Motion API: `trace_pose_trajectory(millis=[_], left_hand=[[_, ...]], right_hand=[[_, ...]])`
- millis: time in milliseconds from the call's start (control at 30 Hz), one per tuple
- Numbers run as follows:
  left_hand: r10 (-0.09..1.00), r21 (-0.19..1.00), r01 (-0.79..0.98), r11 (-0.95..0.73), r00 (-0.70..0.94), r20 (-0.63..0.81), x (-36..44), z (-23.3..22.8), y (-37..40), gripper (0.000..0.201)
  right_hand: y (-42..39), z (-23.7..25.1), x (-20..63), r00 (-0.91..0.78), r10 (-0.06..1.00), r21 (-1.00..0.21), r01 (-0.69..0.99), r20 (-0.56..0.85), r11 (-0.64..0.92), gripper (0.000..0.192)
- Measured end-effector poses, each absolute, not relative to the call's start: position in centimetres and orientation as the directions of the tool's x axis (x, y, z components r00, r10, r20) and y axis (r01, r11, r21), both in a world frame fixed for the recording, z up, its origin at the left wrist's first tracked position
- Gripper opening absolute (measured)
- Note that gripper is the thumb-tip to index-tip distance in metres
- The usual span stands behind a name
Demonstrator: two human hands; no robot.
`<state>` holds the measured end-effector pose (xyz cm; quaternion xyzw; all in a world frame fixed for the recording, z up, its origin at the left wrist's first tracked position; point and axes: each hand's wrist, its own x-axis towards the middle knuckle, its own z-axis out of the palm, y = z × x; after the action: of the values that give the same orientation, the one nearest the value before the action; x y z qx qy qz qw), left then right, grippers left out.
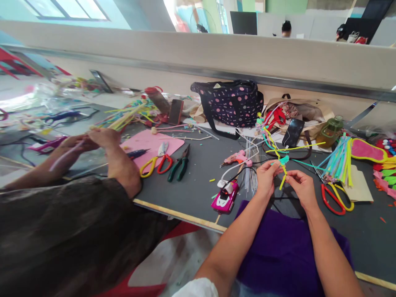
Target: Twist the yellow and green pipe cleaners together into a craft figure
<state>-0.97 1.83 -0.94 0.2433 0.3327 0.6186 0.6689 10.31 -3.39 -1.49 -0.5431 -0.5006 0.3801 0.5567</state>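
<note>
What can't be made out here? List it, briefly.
Head view only:
- Co-worker's hands: motion-blurred; what they grip is unclear.
- Left hand and right hand: fingers cover the lower end of the yellow-and-teal pipe-cleaner piece.
- Polka-dot bag: contents hidden by its walls.
- Red felt shapes: cut off by the right edge.

Yellow and teal pipe cleaners (282, 165); navy bag (230, 105) with pink dots; pink mat (151, 144); purple cloth (284, 243).
</note>
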Motion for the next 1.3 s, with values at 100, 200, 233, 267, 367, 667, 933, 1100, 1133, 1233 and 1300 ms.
trace_pose_trajectory(millis=[100, 200, 233, 267, 367, 667, 933, 1100, 1133, 1233, 1300], left_hand=[[0.991, 0.722, -0.683, 0.107, 0.011, -0.137, -1.0, -1.0, 1.9, 0.028], [0.990, 0.723, -0.684, 0.101, -0.001, -0.139, -1.1, -1.1, 1.9, 0.029], [0.990, 0.724, -0.682, 0.100, -0.004, -0.141, -1.0, -1.1, 1.9, 0.029], [0.990, 0.725, -0.682, 0.100, -0.006, -0.142, -1.0, -1.1, 1.9, 0.029], [0.990, 0.720, -0.688, 0.094, -0.008, -0.138, -0.9, -1.0, 1.7, 0.029], [0.989, 0.704, -0.706, 0.083, -0.026, -0.143, -0.8, -1.0, 1.7, 0.029], [0.985, 0.700, -0.707, 0.098, -0.031, -0.170, -0.7, -1.0, 1.6, 0.028], [0.986, 0.691, -0.719, 0.081, -0.044, -0.162, -0.6, -1.0, 1.5, 0.028], [0.986, 0.692, -0.718, 0.076, -0.050, -0.161, -0.6, -1.0, 1.5, 0.028], [0.987, 0.698, -0.713, 0.068, -0.053, -0.151, -0.5, -1.0, 1.4, 0.027], [0.990, 0.697, -0.715, 0.059, -0.048, -0.134, -0.5, -1.0, 1.4, 0.027]], right_hand=[[-3.4, -1.4, 10.2, 0.173, 0.967, -0.977, 0.140, 0.186, 0.163, 0.020], [-3.3, -1.5, 10.0, 0.158, 0.954, -0.949, 0.229, 0.256, 0.217, 0.018], [-3.3, -1.6, 10.0, 0.158, 0.948, -0.937, 0.264, 0.277, 0.230, 0.017], [-3.3, -1.7, 9.9, 0.158, 0.942, -0.923, 0.301, 0.298, 0.241, 0.016], [-3.4, -2.0, 9.9, 0.149, 0.923, -0.868, 0.418, 0.355, 0.266, 0.014], [-3.8, -1.7, 9.8, 0.072, 0.838, -0.652, 0.666, 0.541, 0.363, 0.012], [-3.8, -1.5, 10.0, -0.037, 0.779, -0.401, 0.841, 0.625, 0.362, 0.013], [-3.9, -1.4, 9.7, -0.034, 0.761, -0.336, 0.884, 0.647, 0.326, 0.015], [-4.0, -1.4, 9.6, -0.019, 0.757, -0.348, 0.880, 0.653, 0.323, 0.016], [-4.0, -1.5, 9.4, 0.069, 0.754, -0.464, 0.824, 0.653, 0.326, 0.015], [-4.0, -1.6, 9.3, 0.167, 0.778, -0.612, 0.723, 0.606, 0.322, 0.015]])
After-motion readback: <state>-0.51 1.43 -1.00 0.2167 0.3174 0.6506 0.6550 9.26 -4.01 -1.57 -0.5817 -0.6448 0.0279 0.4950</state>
